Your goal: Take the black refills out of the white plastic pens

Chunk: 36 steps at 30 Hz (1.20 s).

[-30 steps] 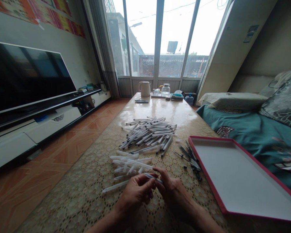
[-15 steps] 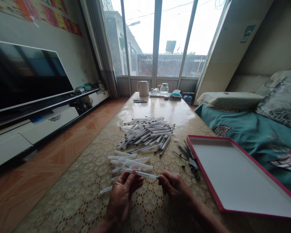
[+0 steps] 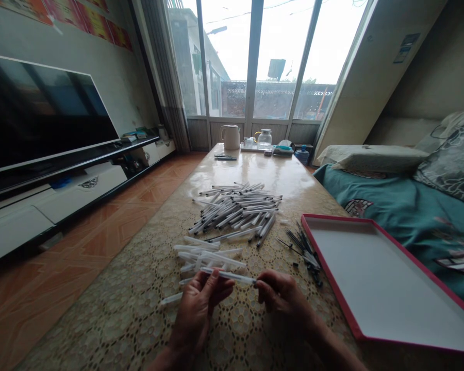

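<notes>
Between my two hands a clear pen barrel (image 3: 235, 277) lies nearly level above the patterned table. My left hand (image 3: 204, 296) pinches its left part between thumb and fingers. At the right end, my right hand (image 3: 280, 293) grips a small dark tip, mostly hidden by the fingers. Just behind my left hand is a loose heap of empty white pen barrels (image 3: 211, 255). Farther off lies a larger pile of pens (image 3: 239, 206) with dark ends. To the right, black refills and small black pen parts (image 3: 305, 252) are bunched beside the box lid.
A shallow red-rimmed box lid (image 3: 394, 278) covers the table's right side. A beige kettle (image 3: 231, 137), a glass jug (image 3: 265, 138) and a tissue pack (image 3: 283, 150) stand at the far end. A sofa (image 3: 379, 201) runs along the right; a TV cabinet (image 3: 81, 190) stands left.
The view has shifted slightly, so everything sits a little differently in the picture. Both hands keep the same hold on the pen barrel; nothing else has visibly changed.
</notes>
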Available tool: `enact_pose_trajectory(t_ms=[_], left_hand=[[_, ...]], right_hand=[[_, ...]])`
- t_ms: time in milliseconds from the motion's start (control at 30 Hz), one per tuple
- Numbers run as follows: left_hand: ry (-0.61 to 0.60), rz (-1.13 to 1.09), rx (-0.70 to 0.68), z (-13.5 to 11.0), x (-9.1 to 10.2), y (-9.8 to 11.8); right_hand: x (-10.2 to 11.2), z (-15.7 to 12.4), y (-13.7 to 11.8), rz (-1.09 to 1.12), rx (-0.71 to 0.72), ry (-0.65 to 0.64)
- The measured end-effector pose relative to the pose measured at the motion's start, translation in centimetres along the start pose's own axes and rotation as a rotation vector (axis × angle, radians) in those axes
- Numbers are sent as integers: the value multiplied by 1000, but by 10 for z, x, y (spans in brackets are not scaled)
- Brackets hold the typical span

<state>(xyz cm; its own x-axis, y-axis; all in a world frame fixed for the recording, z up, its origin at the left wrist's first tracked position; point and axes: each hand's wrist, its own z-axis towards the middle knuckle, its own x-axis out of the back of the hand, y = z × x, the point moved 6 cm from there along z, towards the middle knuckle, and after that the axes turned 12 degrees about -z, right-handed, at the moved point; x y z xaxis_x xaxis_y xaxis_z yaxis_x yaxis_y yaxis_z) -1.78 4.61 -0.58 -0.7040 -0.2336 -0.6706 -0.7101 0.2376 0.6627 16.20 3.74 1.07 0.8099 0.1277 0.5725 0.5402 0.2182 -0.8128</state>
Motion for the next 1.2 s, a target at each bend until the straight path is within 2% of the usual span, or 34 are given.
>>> enact_pose_trajectory(t_ms=[167, 400, 600, 767, 967, 1200], left_hand=[[-12, -6, -4, 2, 3, -1], [-19, 11, -15, 4, 2, -1], [-5, 8, -19, 3, 0, 0], [-13, 22, -18, 4, 1, -1], [6, 21, -25, 4, 2, 0], [0, 19, -11, 3, 0, -1]], right_hand=[[5, 0, -5, -46, 25, 74], [2, -1, -4, -218, 93, 64], [4, -1, -4, -175, 54, 76], [2, 0, -3, -243, 97, 65], [3, -1, -3, -193, 52, 84], [3, -2, -3, -251, 83, 85]])
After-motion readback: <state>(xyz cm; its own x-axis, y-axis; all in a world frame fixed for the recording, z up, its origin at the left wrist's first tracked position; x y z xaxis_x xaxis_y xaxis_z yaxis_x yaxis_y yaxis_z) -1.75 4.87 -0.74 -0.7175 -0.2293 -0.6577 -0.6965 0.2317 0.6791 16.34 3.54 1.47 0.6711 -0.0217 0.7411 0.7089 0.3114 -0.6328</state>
